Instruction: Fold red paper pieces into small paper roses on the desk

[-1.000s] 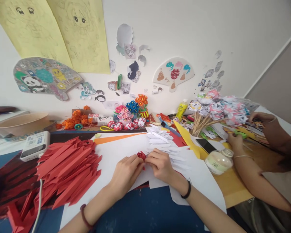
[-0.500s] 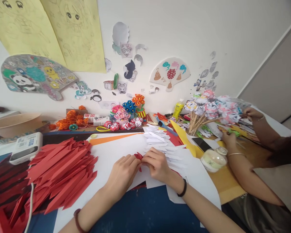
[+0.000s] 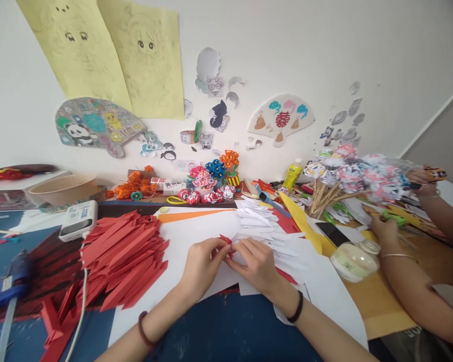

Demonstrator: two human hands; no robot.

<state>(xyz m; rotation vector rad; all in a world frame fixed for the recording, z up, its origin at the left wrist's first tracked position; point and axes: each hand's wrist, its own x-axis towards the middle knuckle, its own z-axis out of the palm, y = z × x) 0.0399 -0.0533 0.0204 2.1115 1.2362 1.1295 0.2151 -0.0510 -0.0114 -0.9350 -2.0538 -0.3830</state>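
Note:
Between my fingertips is a small folded red paper piece [image 3: 225, 240], mostly covered by the fingers. My left hand [image 3: 204, 261] pinches it from the left, while my right hand [image 3: 254, 261] grips its right side with thumb and fingers. Both hands are just above white paper sheets [image 3: 189, 241]. A big heap of folded red paper strips [image 3: 126, 256] lies to the left of my hands. Beyond and right of them is a pile of folded white paper strips [image 3: 258, 216].
A white power bank [image 3: 79, 220] with a cable and a blue glue gun [image 3: 13, 284] lie left. Paper flowers [image 3: 204, 178] line the back. To the right are a phone [image 3: 331, 234], a glass bottle [image 3: 355, 260] and a co-worker's hand [image 3: 387, 231] near paper flowers on sticks.
The view has swung left, bringing the glue gun into sight. My fingers have shifted slightly on the red paper. The co-worker's far hand now shows a small patterned object.

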